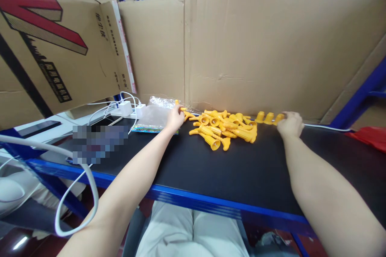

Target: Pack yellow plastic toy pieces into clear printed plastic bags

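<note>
A pile of yellow plastic pieces [224, 126], with hollow cone-shaped ends and finger-like tips, lies at the middle of the black tabletop [217, 172]. At the pile's left edge, my left hand [175, 118] is closed on a yellow plastic piece [182, 109], whose tips stick out past the fingers. To the right of the pile, two yellow cone-shaped pieces [264, 118] stand upright along the cardboard. Beside them my right hand [291, 123] has its fingers closed at a third, tilted yellow cone-shaped piece [278, 119], partly hidden by the hand.
A clear plastic bag [153, 116] lies left of the pile, near white chargers on a power strip [128, 110]. Cardboard [256, 48] walls the back, a printed box [60, 44] the left. Red plastic [369, 137] lies far right. A white cable [93, 192] loops over my left forearm.
</note>
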Demonstrator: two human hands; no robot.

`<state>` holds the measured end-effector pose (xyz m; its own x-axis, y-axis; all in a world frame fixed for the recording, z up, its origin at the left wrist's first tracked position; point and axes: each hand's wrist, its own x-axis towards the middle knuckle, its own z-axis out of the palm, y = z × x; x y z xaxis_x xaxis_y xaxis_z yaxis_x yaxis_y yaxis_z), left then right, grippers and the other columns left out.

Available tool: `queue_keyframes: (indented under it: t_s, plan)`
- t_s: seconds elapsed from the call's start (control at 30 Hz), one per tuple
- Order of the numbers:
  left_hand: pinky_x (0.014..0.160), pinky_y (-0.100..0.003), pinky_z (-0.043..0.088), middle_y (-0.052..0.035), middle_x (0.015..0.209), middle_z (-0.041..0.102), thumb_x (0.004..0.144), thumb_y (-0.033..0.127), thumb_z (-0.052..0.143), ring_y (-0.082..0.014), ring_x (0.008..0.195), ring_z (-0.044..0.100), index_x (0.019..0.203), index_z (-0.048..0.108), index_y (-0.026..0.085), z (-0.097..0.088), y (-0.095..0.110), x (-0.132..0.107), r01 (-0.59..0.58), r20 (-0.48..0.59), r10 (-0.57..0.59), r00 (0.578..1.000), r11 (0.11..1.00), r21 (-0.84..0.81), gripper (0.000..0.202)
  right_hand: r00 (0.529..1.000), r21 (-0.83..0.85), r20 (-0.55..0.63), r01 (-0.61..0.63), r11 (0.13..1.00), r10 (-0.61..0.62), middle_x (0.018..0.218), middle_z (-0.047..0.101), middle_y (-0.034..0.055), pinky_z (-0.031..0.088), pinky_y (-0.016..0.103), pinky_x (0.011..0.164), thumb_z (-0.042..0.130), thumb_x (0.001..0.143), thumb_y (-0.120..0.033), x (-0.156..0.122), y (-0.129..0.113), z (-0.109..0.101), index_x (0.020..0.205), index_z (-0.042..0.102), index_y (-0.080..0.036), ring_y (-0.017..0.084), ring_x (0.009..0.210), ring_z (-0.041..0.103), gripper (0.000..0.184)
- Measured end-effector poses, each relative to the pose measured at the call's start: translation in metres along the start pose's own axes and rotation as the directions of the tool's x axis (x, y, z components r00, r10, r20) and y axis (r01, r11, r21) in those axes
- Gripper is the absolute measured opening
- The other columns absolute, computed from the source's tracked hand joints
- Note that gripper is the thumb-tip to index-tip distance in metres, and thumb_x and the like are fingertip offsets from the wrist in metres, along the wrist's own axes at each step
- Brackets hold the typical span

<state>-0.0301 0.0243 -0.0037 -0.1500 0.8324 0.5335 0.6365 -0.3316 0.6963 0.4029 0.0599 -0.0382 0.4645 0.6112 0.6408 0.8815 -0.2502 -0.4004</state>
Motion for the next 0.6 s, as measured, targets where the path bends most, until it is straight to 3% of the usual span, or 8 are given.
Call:
queue_keyframes:
  t_s: [0.17, 0.27, 0.4, 0.53, 0.6]
  plan:
    - [0.042, -0.017, 0.039, -0.0005, 0.072, 0.058, 0.072, 0.003, 0.045, -0.0058, 0.043, 0.051, 0.107, 0.055, 0.015, 0.000, 0.000, 0.006, 0.196, 0.026, -0.201, 0.979, 0.913, -0.358, 0.038, 0.966, -0.042, -0.029, -0.258, 0.965, 0.257, 0.108, 0.055, 0.0171, 0.039, 0.032, 0.076, 0.042, 0.078, -0.018, -0.006, -0.010, -0.005, 0.103, 0.059, -0.011, 0.023, 0.097, 0.053, 0.031]
    - [0.039, -0.015, 0.036, 0.0003, 0.072, 0.056, 0.069, -0.002, 0.043, -0.0044, 0.044, 0.050, 0.106, 0.054, 0.015, -0.004, 0.005, 0.005, 0.273, 0.060, -0.280, 0.958, 0.828, -0.490, 0.042, 0.915, -0.083, 0.134, -0.374, 0.924, 0.382, 0.109, 0.054, 0.0241, 0.040, 0.035, 0.070, 0.045, 0.078, -0.024, -0.009, -0.012, -0.009, 0.112, 0.055, -0.006, 0.028, 0.096, 0.055, 0.040]
    - [0.044, -0.018, 0.041, -0.0001, 0.076, 0.056, 0.066, -0.005, 0.042, -0.0053, 0.048, 0.053, 0.105, 0.054, 0.016, -0.009, 0.009, 0.003, 0.348, 0.112, -0.361, 0.926, 0.698, -0.625, 0.046, 0.870, -0.157, 0.380, -0.274, 0.949, 0.314, 0.108, 0.056, 0.0239, 0.040, 0.037, 0.073, 0.047, 0.075, -0.024, -0.010, -0.009, -0.010, 0.107, 0.060, -0.010, 0.032, 0.100, 0.054, 0.037]
    - [0.049, -0.021, 0.046, 0.0010, 0.070, 0.052, 0.073, 0.006, 0.045, -0.0084, 0.052, 0.058, 0.106, 0.053, 0.017, -0.011, 0.011, 0.005, 0.394, 0.157, -0.411, 0.898, 0.592, -0.703, 0.035, 0.874, -0.171, 0.397, -0.231, 0.958, 0.281, 0.111, 0.055, 0.0240, 0.038, 0.043, 0.078, 0.046, 0.075, -0.023, -0.013, -0.003, -0.008, 0.108, 0.059, -0.013, 0.035, 0.106, 0.050, 0.037]
    - [0.050, -0.022, 0.048, 0.0017, 0.068, 0.051, 0.076, 0.011, 0.044, -0.0086, 0.052, 0.058, 0.107, 0.051, 0.017, -0.011, 0.011, 0.005, 0.403, 0.172, -0.412, 0.895, 0.578, -0.710, 0.032, 0.907, -0.146, 0.372, -0.152, 0.978, 0.196, 0.107, 0.055, 0.0256, 0.038, 0.046, 0.076, 0.047, 0.074, -0.023, -0.015, 0.001, -0.007, 0.104, 0.060, -0.012, 0.036, 0.103, 0.051, 0.035]
